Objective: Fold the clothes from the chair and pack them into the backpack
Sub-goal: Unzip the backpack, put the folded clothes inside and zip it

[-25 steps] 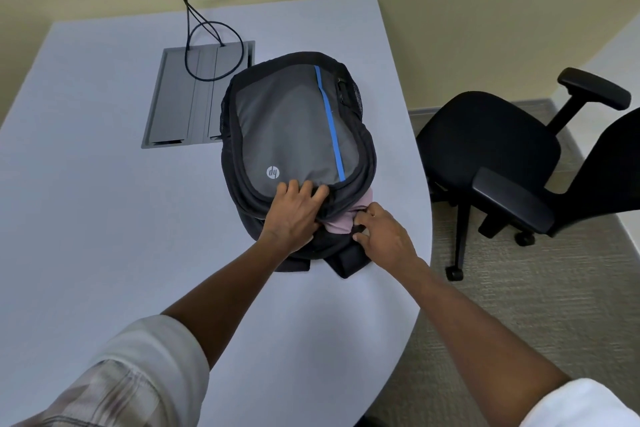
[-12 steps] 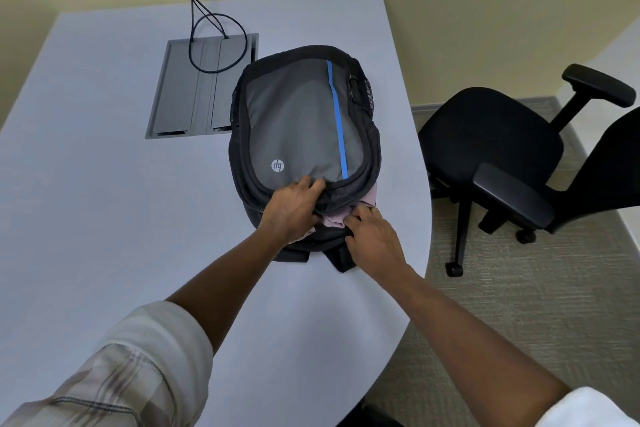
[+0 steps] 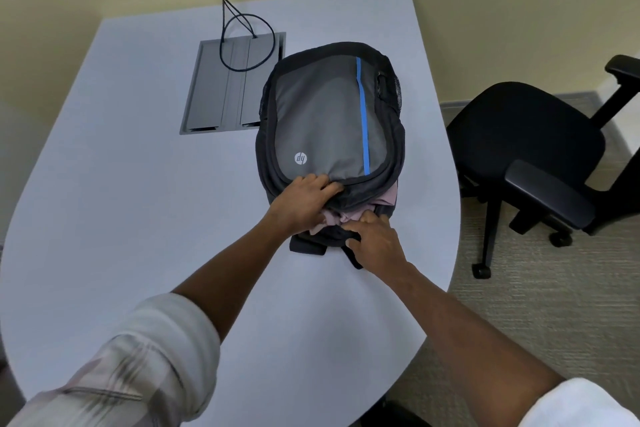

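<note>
left hand [image 3: 304, 199] grips the flap of the backpack [image 3: 329, 121] lying on the table [image 3: 138, 218]; right hand [image 3: 375, 237] pinches its lower edge. pink clothes [image 3: 346, 217] bulge out and could catch as the opening closes.

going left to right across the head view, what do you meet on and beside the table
cable hatch → backpack → office chair
</note>
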Available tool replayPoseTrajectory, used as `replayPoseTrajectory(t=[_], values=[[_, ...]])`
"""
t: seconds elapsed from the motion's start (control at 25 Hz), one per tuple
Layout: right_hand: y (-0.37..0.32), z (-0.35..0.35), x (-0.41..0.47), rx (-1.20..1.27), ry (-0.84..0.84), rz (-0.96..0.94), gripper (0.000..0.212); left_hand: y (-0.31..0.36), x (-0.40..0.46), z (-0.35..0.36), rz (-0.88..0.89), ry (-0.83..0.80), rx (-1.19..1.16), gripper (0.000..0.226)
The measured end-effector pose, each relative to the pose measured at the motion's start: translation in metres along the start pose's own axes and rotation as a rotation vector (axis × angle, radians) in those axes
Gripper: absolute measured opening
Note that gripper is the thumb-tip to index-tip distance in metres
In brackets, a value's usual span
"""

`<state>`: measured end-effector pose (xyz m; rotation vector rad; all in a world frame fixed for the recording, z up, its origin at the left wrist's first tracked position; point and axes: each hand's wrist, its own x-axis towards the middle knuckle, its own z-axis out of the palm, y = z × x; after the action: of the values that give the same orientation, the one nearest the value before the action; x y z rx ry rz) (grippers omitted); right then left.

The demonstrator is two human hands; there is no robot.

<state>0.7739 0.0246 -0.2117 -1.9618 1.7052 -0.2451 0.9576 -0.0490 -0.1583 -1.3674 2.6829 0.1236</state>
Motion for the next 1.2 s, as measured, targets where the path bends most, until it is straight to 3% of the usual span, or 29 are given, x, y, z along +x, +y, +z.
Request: replayPoseTrajectory(t=[0.16, 0.4, 0.56, 0.72, 0.84, 1.0, 1.2], values=[[0.0, 0.004, -0.003, 0.013, 0.048, -0.039, 0.016, 0.009, 0.0, 0.009, -0.074, 0.088, 0.075, 0.058], [0.008, 0.012, -0.028, 0.043, 0.065, -0.106, 0.016, 0.027, -0.018, 0.036, -0.176, 0.183, 0.134, 0.037], [0.01, 0.013, -0.057, -0.002, -0.004, -0.15, 0.03, 0.018, -0.049, 0.041, -0.085, 0.092, 0.089, 0.047], [0.033, 0.002, -0.074, -0.118, 0.051, -0.178, 0.045, 0.009, -0.066, 0.026, -0.084, -0.036, -0.019, 0.049], [0.045, -0.014, -0.062, -0.222, 0.106, -0.149, 0.042, 0.036, -0.064, 0.004, -0.083, 0.018, -0.059, 0.055], [0.052, -0.028, -0.05, -0.234, 0.079, -0.102, 0.031, 0.102, -0.041, -0.008, 0.151, 0.137, 0.062, 0.055], [0.06, -0.032, -0.046, -0.145, 0.065, -0.023, 0.025, 0.13, 0.013, -0.018, 0.061, -0.085, 0.258, 0.043]])
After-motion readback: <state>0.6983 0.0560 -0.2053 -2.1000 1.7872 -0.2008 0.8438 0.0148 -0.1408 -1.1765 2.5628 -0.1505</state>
